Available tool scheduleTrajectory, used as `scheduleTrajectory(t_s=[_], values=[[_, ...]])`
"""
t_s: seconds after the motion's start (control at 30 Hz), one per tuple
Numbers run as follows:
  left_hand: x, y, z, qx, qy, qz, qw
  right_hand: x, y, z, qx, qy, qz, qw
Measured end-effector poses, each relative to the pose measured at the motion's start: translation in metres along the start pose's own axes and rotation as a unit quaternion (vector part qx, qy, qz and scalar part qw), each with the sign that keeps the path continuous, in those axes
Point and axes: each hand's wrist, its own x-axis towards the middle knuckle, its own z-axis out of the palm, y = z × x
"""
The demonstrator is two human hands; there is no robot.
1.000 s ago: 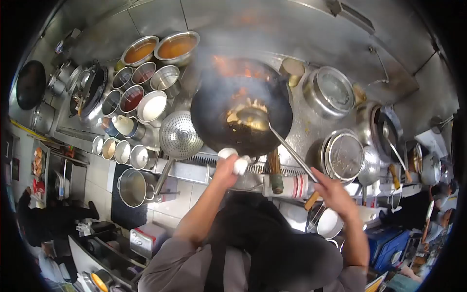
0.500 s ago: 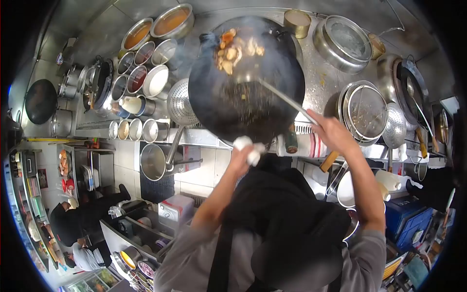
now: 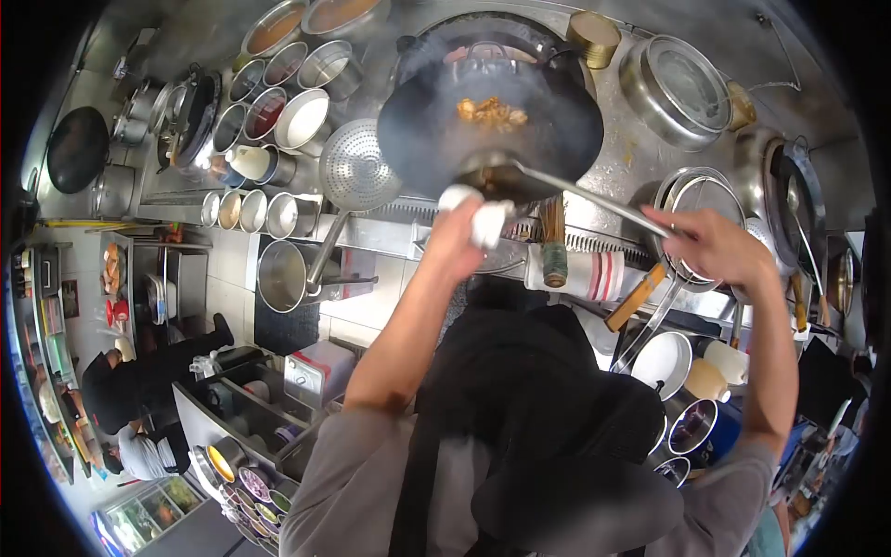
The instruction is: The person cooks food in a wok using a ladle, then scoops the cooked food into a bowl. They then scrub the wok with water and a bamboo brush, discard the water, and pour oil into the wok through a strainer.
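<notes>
The dark wok (image 3: 413,139) stands in front of me, steam above it, its far rim apart from the burner ring behind. My left hand (image 3: 453,239) grips a folded white cloth (image 3: 489,223) at the near rim; whether a wok handle lies under it is hidden. My right hand (image 3: 719,246) is closed around the long handle of a steel ladle (image 3: 594,197). The ladle's bowl is low in the wok, near the cloth. Browned food pieces (image 3: 492,112) show in a small cluster at the wok's far side.
A perforated skimmer (image 3: 362,165) lies left of the wok, beside several seasoning pots. At right are stacked strainers (image 3: 705,200) and a large steel pot (image 3: 676,88). A bamboo brush (image 3: 554,246) and a striped towel (image 3: 599,276) sit at the counter edge. Another person (image 3: 139,376) is at far left.
The wok has come nearer, baring the burner ring behind it. Food that was spread high at its far left is now a smaller central cluster. My right hand has moved right with the ladle.
</notes>
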Motion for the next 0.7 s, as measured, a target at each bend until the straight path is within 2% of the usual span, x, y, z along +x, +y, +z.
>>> scheduleTrajectory(t_s=[0.03, 0.1, 0.17, 0.27, 0.37, 0.4, 0.47, 0.5, 0.53, 0.6, 0.63, 0.7], values=[[0.019, -0.001, 0.007, -0.004, 0.001, 0.009, 1.000, 0.033, 0.033, 0.023, -0.039, 0.086, -0.139, 0.986], [0.046, -0.025, 0.000, 0.006, -0.017, 0.035, 0.999, 0.101, 0.069, 0.067, -0.096, 0.232, -0.229, 0.940], [0.042, -0.061, -0.025, 0.040, -0.028, 0.056, 0.997, 0.115, 0.042, 0.090, -0.083, 0.213, -0.016, 0.973], [0.009, -0.091, -0.081, 0.068, -0.039, 0.026, 0.997, 0.098, 0.037, 0.106, -0.078, 0.246, -0.014, 0.966], [-0.027, -0.064, -0.055, 0.063, -0.067, 0.052, 0.994, 0.051, 0.027, 0.085, -0.065, 0.161, -0.040, 0.984], [-0.022, -0.051, -0.040, 0.043, -0.018, 0.029, 0.998, 0.046, 0.030, 0.081, -0.039, 0.152, -0.071, 0.985], [0.035, -0.037, -0.051, 0.037, -0.014, 0.010, 0.999, 0.038, 0.032, 0.070, 0.017, 0.137, -0.133, 0.981], [0.044, -0.029, -0.045, 0.060, 0.015, -0.004, 0.998, 0.030, 0.010, 0.052, 0.085, 0.056, -0.040, 0.994], [0.044, -0.020, -0.032, 0.082, 0.039, -0.016, 0.996, 0.016, -0.003, 0.040, 0.059, 0.016, 0.002, 0.998], [-0.002, -0.037, -0.020, 0.007, 0.059, 0.012, 0.998, -0.003, -0.018, 0.005, -0.004, -0.041, 0.081, 0.996], [-0.029, -0.030, -0.007, 0.010, 0.034, 0.021, 0.999, -0.016, -0.006, -0.004, -0.009, -0.034, 0.016, 0.999], [-0.049, -0.021, -0.002, 0.025, 0.007, 0.006, 1.000, -0.026, 0.009, -0.016, 0.023, -0.034, -0.011, 0.999]])
